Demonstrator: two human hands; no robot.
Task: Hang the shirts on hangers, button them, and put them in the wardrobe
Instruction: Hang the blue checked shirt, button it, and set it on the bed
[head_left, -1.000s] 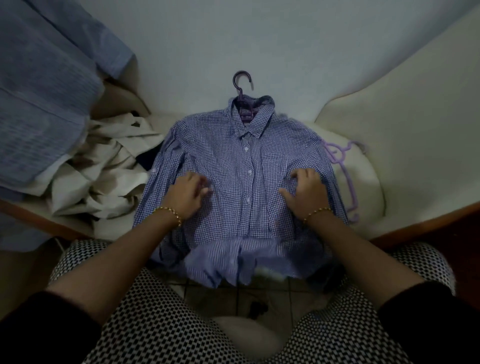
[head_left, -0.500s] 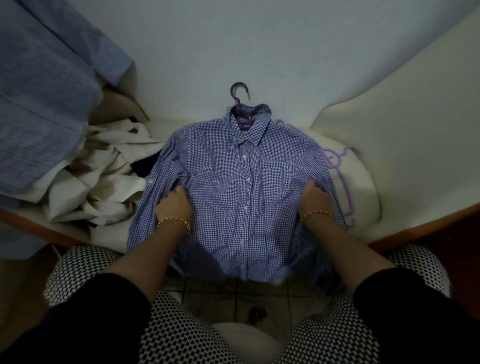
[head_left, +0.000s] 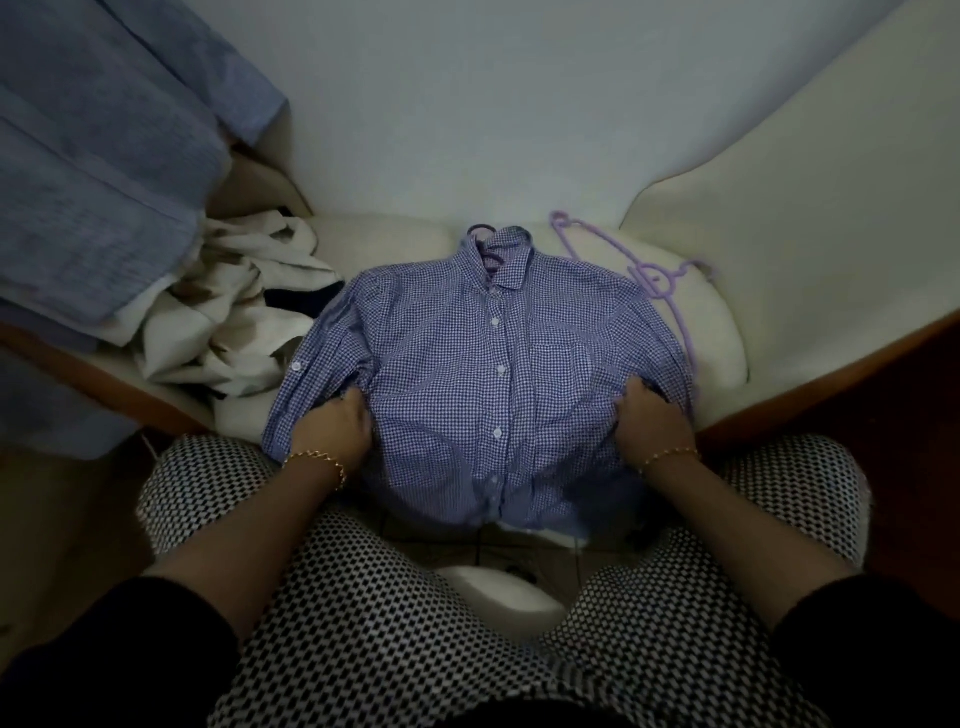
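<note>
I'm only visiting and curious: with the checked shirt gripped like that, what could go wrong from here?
The left hand and right hand grip the blue-and-white checked button shirt by its sides, not by the dark purple plastic hanger at its collar, so the hanger might slip out on lifting. The spare lilac plastic hanger lies right beside the shirt's sleeve and could snag and get dragged along.

- A home sitting room: cream cushioned sofa (head_left: 727, 332) with wooden trim fills the centre and right.
- Crumpled pale laundry (head_left: 234, 317) left of centre; lilac hanger (head_left: 655, 283) on the cushion.
- Tiled floor (head_left: 506, 545) at bottom centre.
</note>
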